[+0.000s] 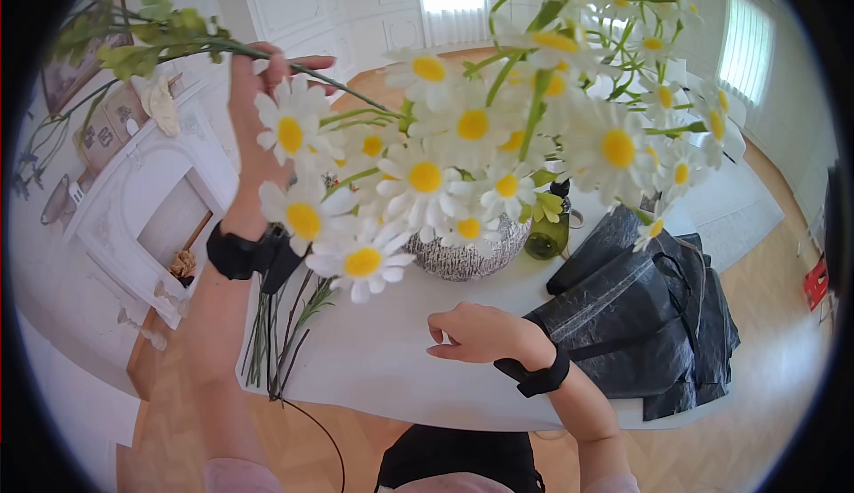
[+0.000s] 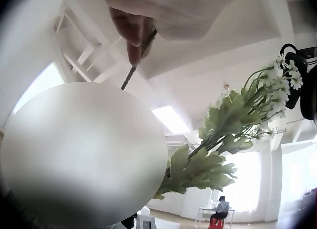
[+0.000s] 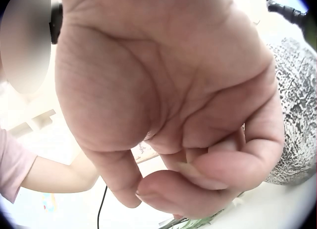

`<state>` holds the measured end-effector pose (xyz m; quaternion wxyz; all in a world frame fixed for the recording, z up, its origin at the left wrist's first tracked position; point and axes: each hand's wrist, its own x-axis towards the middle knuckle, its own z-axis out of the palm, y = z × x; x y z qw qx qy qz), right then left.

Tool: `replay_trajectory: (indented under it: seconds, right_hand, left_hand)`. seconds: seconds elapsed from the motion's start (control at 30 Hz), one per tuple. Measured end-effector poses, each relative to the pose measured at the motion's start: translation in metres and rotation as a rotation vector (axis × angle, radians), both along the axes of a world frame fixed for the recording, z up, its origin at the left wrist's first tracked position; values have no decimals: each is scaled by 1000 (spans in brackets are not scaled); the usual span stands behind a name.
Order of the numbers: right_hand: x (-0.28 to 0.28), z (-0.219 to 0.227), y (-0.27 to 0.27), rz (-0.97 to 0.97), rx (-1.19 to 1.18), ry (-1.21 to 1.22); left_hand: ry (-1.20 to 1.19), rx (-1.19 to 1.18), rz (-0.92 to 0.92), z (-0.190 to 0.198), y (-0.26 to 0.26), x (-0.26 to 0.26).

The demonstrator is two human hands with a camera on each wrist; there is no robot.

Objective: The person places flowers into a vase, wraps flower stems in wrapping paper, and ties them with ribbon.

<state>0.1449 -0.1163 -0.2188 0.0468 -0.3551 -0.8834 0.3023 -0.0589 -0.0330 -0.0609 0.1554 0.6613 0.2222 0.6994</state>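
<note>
In the head view my left hand is raised at the left, gripping a green leafy stem. The left wrist view shows its fingers pinching a thin dark stem; lobed leaves stand to the right. White daisies with yellow centres spread across the middle, overlapping the left hand's side and the top of a textured silver vase. My right hand hovers over the table in front of the vase, fingers loosely curled and holding nothing, as its palm shows in the right wrist view.
Several leafless stems lie at the left of the white table. A green glass bottle stands right of the vase. Crumpled black sheeting covers the right side. A white fireplace stands left; a dark cable hangs off the front edge.
</note>
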Motion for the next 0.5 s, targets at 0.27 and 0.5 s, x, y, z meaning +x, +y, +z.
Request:
replay_trajectory:
  seconds: [0.27, 0.5]
  right_hand:
    - [38, 10, 0, -307, 370, 47]
    - [44, 38, 31, -504, 772, 356]
  left_hand:
    - [329, -342, -140, -65, 28, 3]
    - [669, -641, -264, -143, 24, 24]
